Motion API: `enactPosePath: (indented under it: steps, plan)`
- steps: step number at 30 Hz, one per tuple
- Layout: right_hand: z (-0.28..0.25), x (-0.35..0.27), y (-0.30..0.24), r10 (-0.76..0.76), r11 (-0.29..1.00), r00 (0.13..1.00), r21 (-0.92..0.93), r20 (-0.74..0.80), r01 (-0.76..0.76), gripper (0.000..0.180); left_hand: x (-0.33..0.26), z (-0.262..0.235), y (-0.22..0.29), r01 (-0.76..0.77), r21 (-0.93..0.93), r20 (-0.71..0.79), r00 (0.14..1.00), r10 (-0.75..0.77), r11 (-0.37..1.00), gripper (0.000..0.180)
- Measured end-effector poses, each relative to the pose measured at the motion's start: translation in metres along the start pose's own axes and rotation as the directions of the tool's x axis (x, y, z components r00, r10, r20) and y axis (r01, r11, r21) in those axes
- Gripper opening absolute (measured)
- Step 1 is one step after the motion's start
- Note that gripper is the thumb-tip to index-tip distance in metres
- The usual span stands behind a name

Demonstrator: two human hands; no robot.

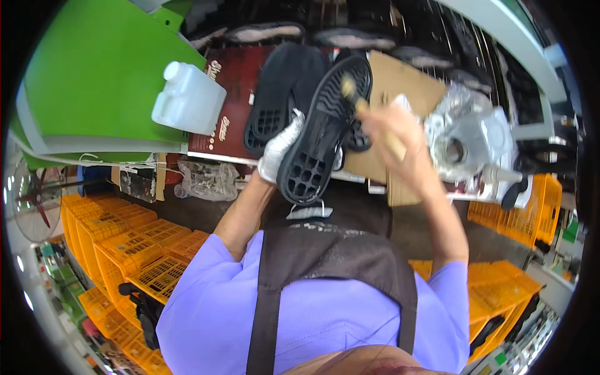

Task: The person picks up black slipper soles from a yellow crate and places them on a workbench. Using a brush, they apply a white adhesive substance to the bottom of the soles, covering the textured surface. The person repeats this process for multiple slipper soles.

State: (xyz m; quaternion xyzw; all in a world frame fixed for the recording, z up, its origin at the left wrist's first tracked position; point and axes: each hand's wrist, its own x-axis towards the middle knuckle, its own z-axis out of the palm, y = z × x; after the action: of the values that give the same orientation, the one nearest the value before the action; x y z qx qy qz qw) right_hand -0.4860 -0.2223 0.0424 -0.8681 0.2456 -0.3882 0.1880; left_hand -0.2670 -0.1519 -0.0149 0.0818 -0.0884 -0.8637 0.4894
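My left hand (279, 149), in a white glove, is closed around a black shoe sole (315, 134). Its inner face, with ribs at the far end and square hollows at the near end, is turned up toward me. My bare right hand (403, 134), a little blurred, grips a brush (348, 87) with a pale wooden handle. The bristle end is over the ribbed far part of the sole; whether it touches cannot be made out. Behind the held sole, more black soles (290, 72) lie on a dark red box (234, 119) and beside a piece of cardboard (409, 78).
On the left stands a white plastic jug (190, 100) beside a green panel (106, 69). A clear plastic container (484, 140) sits in crumpled film at the right. Orange crates (147, 244) are stacked low on both sides. Dark shoes (356, 37) line a rack at the back.
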Motion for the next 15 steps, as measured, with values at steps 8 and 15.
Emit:
enactPosePath:
  steps: [8,15]
  plan:
    - [-0.018,0.005,-0.058,-0.146,0.903,0.961,0.429,0.236,0.032,0.027,0.016,-0.002,0.015,-0.003,0.058,-0.162,0.987,0.012,0.998,0.061]
    - [-0.05,-0.036,-0.008,0.42,0.626,0.842,0.78,-0.338,0.0,0.021,-0.01,0.077,0.025,-0.203,0.249,-0.193,0.948,0.254,0.947,0.065]
